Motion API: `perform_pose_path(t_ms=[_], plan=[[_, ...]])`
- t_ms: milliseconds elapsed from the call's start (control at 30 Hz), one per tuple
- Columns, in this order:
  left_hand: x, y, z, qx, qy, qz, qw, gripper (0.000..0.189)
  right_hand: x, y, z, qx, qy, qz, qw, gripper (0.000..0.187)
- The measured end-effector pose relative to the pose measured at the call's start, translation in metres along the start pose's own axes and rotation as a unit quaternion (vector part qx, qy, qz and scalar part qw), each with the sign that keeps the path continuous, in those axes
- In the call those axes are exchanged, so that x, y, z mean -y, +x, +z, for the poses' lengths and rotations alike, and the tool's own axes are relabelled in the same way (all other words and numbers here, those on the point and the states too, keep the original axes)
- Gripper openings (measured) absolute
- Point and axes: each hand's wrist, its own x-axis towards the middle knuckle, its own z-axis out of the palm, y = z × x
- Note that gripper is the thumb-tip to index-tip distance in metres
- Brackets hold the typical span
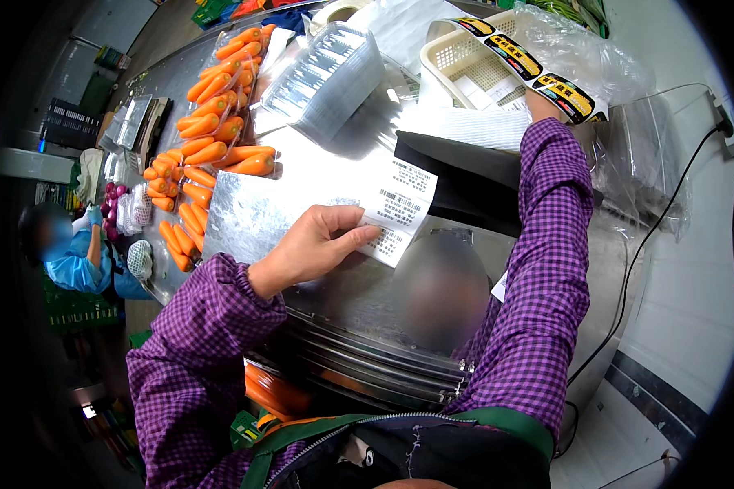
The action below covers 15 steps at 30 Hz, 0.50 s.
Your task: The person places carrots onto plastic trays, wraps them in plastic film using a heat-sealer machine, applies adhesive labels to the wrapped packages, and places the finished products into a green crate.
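Between thumb and fingers, my left hand [318, 244] pinches the lower end of a strip of white printed labels [397, 205] above the steel table. My right hand [543, 105] reaches to the far right, beside a cream plastic basket [431, 58]; its fingers are mostly hidden behind a strip of black and yellow stickers [514, 56]. Whether it grips that strip cannot be told. A black sheet-like object [465, 177] lies between the labels and my right sleeve. Stacked clear plastic trays [330, 79] stand beyond my left hand.
Packed carrots [211, 122] line the table's left side. Clear plastic bags [639, 147] lie at the right, near a black cable [648, 235]. A co-worker in blue [85, 263] is at the far left, by red onions [111, 208]. A roll of white material [336, 13] stands at the back.
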Motion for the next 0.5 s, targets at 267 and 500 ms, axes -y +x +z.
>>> perform_pose_path(t_ms=[267,500], plan=[[0.003,-0.004,0.002,-0.04,0.063,0.024,0.997,0.024,0.011,-0.009,0.01,0.015,-0.045,0.0,0.999,0.047],[0.003,0.002,0.004,-0.015,0.012,0.034,0.999,0.022,0.039,-0.02,0.01,0.125,-0.104,-0.034,0.986,0.045]])
